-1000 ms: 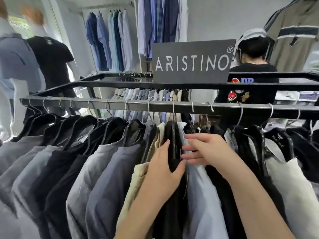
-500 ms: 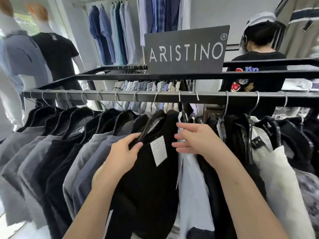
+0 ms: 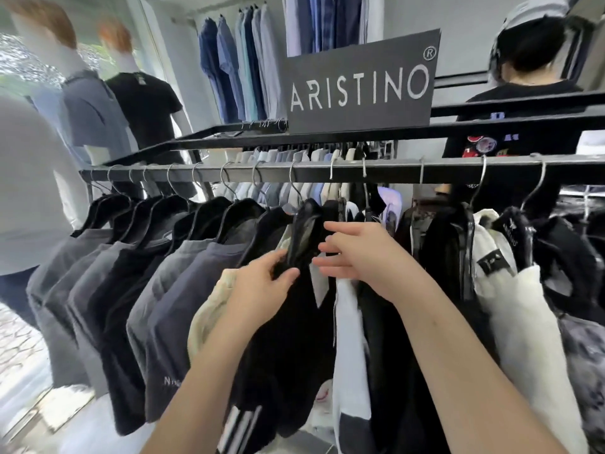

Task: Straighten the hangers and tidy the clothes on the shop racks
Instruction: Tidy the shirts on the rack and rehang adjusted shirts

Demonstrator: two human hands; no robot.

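A metal rail carries a row of black hangers with grey, navy, black, cream and white tops. My left hand pinches the shoulder of a black garment on a black hanger at the middle of the rail. My right hand lies just to its right with fingers straight, pressing against the clothes beside the black garment. A pale blue top hangs below my right wrist. A cream top shows left of my left hand.
A dark ARISTINO sign stands on the rack's upper shelf. A person in a black T-shirt stands behind the rack at right. Two mannequins stand at left. Blue shirts hang on the back wall.
The black garment has swung back edge-on from its turned-out position, hiding its label. My left hand has moved right, up to the hanger's shoulder. My right hand stays beside it.
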